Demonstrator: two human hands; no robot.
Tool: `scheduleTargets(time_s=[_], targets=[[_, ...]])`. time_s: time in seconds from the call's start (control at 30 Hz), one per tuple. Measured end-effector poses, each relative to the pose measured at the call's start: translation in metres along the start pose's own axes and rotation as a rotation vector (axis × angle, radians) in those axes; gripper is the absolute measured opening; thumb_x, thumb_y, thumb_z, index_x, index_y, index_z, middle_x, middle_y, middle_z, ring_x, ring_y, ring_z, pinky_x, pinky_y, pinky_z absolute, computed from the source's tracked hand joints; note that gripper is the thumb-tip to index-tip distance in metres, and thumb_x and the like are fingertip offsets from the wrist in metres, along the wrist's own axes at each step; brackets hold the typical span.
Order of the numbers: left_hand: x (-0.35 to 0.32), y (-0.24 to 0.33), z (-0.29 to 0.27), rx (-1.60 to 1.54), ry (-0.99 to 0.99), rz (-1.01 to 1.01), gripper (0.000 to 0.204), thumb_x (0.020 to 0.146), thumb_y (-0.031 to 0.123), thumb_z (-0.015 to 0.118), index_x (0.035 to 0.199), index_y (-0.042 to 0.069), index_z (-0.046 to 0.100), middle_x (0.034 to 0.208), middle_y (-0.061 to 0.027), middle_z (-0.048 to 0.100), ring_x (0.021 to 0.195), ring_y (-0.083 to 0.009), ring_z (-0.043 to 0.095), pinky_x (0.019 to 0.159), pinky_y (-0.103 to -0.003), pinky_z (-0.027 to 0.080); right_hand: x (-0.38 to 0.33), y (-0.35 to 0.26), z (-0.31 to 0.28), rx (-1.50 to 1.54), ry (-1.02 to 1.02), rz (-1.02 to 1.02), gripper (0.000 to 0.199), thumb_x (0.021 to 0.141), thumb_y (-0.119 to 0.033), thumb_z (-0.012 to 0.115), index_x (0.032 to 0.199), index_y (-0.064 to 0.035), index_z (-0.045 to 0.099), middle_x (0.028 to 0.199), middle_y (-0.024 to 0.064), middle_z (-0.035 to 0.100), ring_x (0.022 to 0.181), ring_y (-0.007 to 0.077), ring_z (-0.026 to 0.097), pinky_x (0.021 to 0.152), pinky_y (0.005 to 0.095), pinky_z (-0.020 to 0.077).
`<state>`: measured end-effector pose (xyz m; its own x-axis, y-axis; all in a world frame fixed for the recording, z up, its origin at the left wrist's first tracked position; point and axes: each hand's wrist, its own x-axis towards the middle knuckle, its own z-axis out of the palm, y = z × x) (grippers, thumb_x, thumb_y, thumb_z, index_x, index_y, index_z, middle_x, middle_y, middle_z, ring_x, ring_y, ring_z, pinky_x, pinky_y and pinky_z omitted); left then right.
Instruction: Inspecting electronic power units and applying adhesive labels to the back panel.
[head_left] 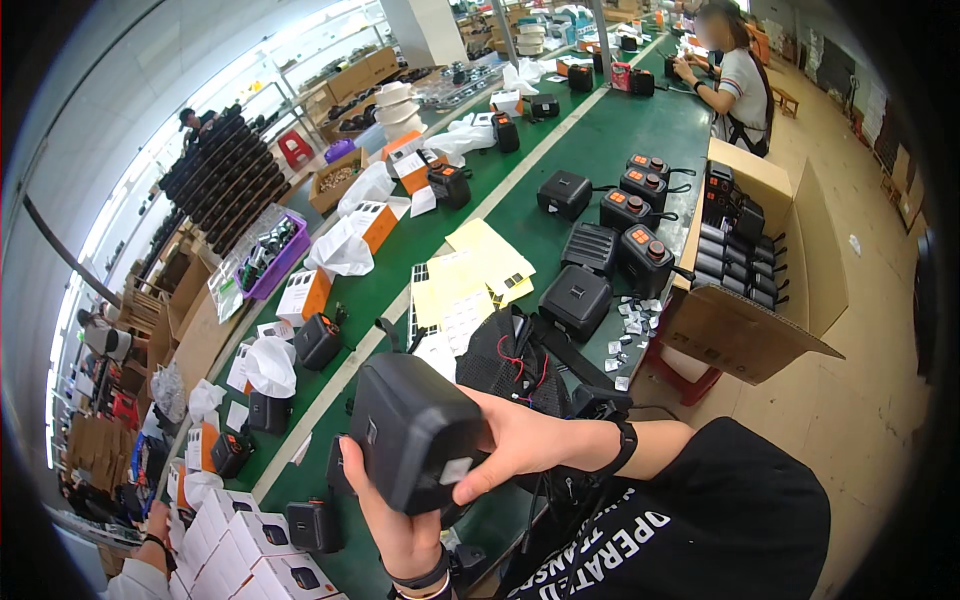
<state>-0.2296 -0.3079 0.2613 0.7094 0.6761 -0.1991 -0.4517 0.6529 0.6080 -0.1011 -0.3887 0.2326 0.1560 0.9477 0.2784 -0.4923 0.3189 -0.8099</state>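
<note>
A black box-shaped portable speaker [405, 410] with rounded edges is held up in front of me, tilted, between both hands. My left hand [395, 525] supports it from below and at its left side, fingers partly hidden behind it. Wrapped round its right side is my right hand [520, 435], the thumb beside a small whitish square [457, 470] on the speaker's lower face. Behind my hands, a black mesh bag [505, 365] with red cord lies on the green bench. Yellow sticker sheets [475, 270] and white ones are spread beyond it.
Several similar speakers [575, 300] stand at the right, near small silvery-white squares [640, 315]. An open carton [750, 325] of black units adjoins the bench. White boxes [255, 545] are stacked lower left, near another person's hand [158, 525]. A co-worker [735, 85] sits far right.
</note>
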Motion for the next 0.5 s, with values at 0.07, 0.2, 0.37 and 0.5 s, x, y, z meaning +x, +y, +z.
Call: scheduleTargets(time_s=[0.07, 0.2, 0.37, 0.5], targets=[[-0.007, -0.002, 0.013, 0.338, 0.103, 0.191, 0.055, 0.089, 0.047, 0.043, 0.116, -0.001, 0.043, 0.110, -0.0120, 0.053, 0.098, -0.0204, 0.055, 0.083, -0.032, 0.045, -0.007, -0.006, 0.001, 0.240, -0.085, 0.168, 0.103, 0.062, -0.005, 0.078, 0.139, -0.0041, 0.010, 0.124, 0.0071, 0.042, 0.113, 0.0156, 0.043, 0.097, 0.0330, 0.0366], [-0.019, 0.003, 0.023, 0.606, -0.058, 0.436, 0.072, 0.075, 0.050, 0.063, 0.117, -0.003, 0.035, 0.116, -0.0171, 0.047, 0.104, -0.0226, 0.051, 0.089, -0.033, 0.040, -0.016, 0.001, -0.002, 0.074, -0.175, 0.006, 0.106, 0.059, 0.003, 0.078, 0.139, -0.0043, 0.009, 0.125, 0.0091, 0.041, 0.114, 0.0155, 0.043, 0.093, 0.0316, 0.0402], [-0.024, 0.001, 0.025, 0.628, -0.056, 0.461, 0.076, 0.070, 0.050, 0.069, 0.115, -0.002, 0.037, 0.116, -0.0176, 0.047, 0.105, -0.0235, 0.050, 0.092, -0.034, 0.039, -0.017, 0.021, -0.005, 0.206, -0.194, 0.051, 0.107, 0.058, 0.004, 0.078, 0.139, -0.0040, 0.009, 0.128, 0.0093, 0.040, 0.115, 0.0155, 0.042, 0.095, 0.0321, 0.0387], [-0.025, 0.004, 0.020, 0.659, -0.026, 0.438, 0.078, 0.068, 0.051, 0.070, 0.115, -0.002, 0.037, 0.117, -0.0177, 0.046, 0.106, -0.0242, 0.050, 0.092, -0.035, 0.039, -0.015, 0.030, -0.009, 0.178, -0.219, 0.080, 0.107, 0.058, 0.003, 0.078, 0.139, -0.0040, 0.008, 0.129, 0.0092, 0.038, 0.117, 0.0153, 0.040, 0.097, 0.0326, 0.0369]])
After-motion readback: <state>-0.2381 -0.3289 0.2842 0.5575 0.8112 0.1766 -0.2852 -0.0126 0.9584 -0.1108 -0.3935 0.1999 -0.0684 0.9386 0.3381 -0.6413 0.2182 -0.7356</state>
